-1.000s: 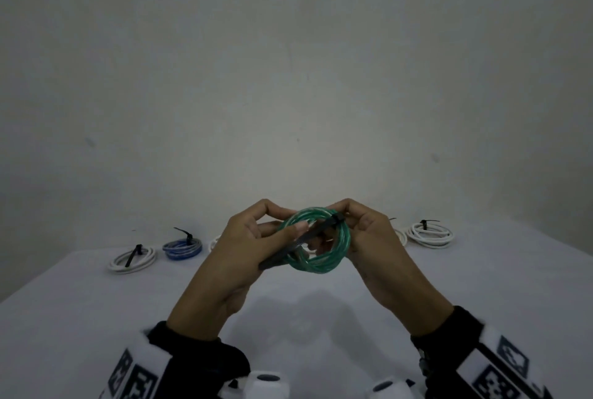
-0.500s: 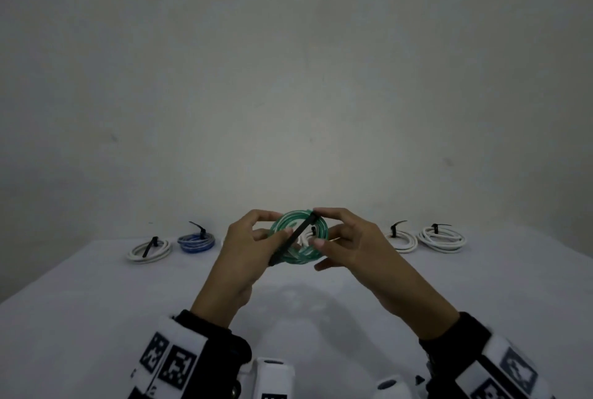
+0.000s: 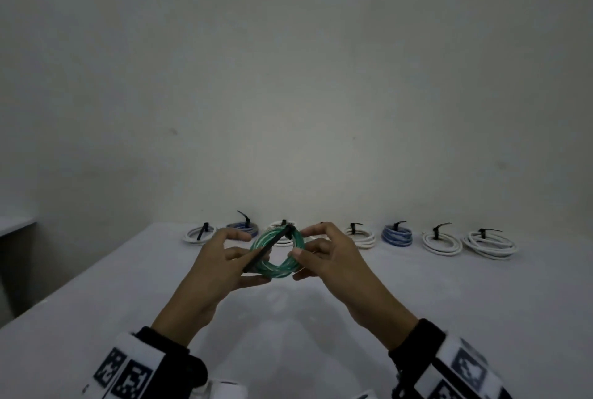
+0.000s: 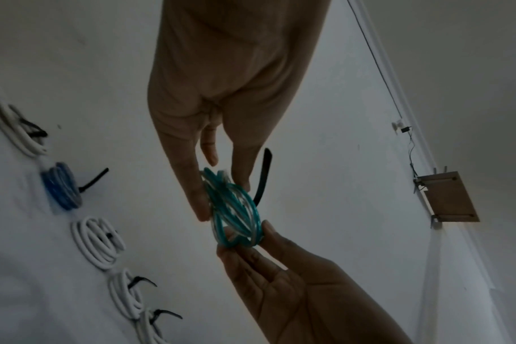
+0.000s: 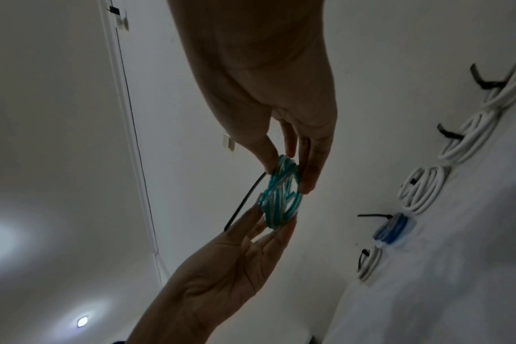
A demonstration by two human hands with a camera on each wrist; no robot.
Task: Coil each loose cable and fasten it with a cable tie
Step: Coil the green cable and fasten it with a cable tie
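Observation:
A green cable coil (image 3: 277,254) hangs in the air above the white table (image 3: 417,302), between my two hands. A black cable tie (image 3: 266,251) is looped round its top, and the tail slants down to the left across the coil. My left hand (image 3: 247,257) pinches the coil's left side with thumb and fingertips. My right hand (image 3: 300,251) pinches the right side. The left wrist view shows the coil (image 4: 236,209) edge on, with the tie's tail (image 4: 264,177) sticking out free beside my thumb. In the right wrist view the coil (image 5: 280,195) sits between both hands' fingertips.
Along the back of the table lies a row of tied coils: white (image 3: 199,233), blue (image 3: 242,228), white (image 3: 361,235), blue (image 3: 397,235), and two white ones (image 3: 441,241) at the right. A bare wall rises behind them. The table's left edge (image 3: 96,270) slants toward me.
Both hands have carried the green coil away from me toward the row of coils. My right fingers have shifted from the tie's head to the coil's right side. The view has tilted.

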